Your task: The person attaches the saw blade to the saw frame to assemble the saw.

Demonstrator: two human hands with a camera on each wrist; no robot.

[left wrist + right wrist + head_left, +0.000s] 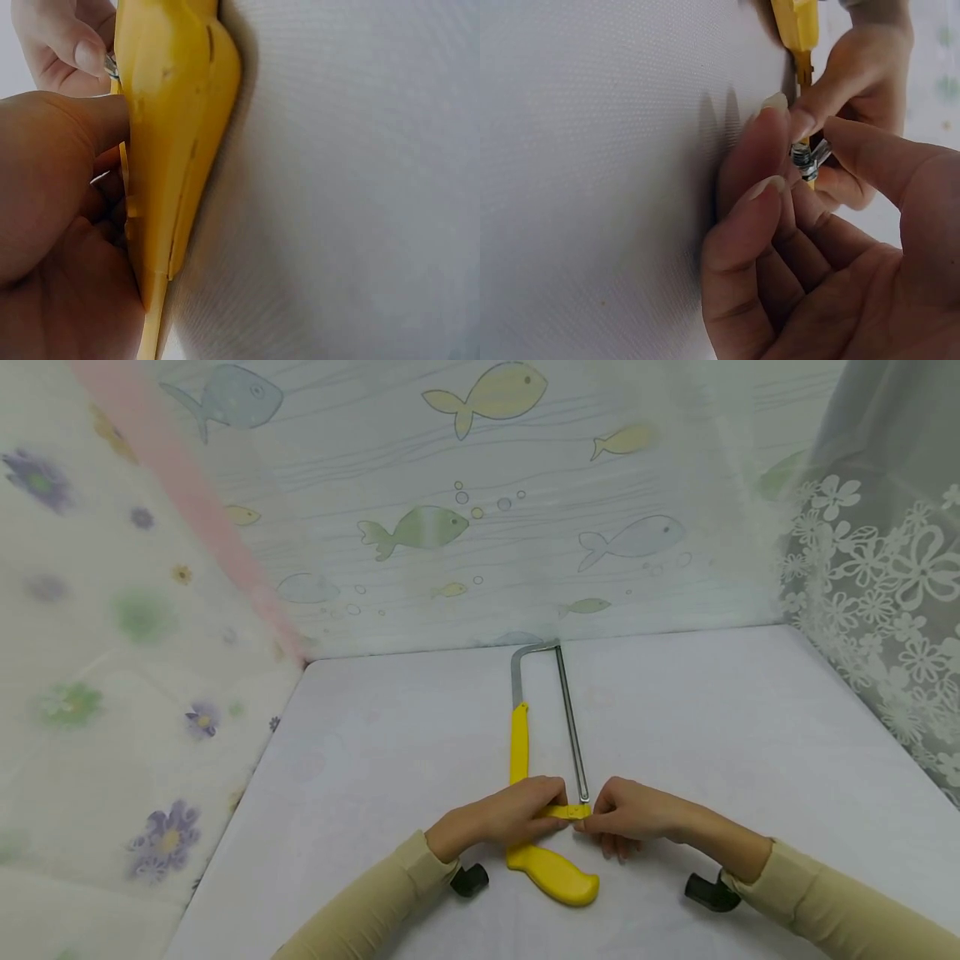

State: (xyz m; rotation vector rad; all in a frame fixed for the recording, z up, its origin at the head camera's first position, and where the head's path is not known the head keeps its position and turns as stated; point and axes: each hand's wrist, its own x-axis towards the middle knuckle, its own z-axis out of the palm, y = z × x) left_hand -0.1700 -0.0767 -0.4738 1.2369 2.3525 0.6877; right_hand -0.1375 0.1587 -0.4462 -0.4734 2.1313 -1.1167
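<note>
A hacksaw with a yellow frame and grey metal front lies on the white table. Its handle points toward me, and the blade runs along the right side. My left hand grips the yellow frame between handle and blade, thumb and fingers around the short arm at the blade's near end. At that same end, my right hand pinches a small metal wing nut on a threaded stem; the fingers partly hide it. In the left wrist view, the yellow body fills the middle beside the left thumb.
The white tabletop stretches around the saw. A fish-print curtain hangs at its back edge, a flowered sheet at the left and lace fabric at the right. Black wrist cameras sit under both sleeves.
</note>
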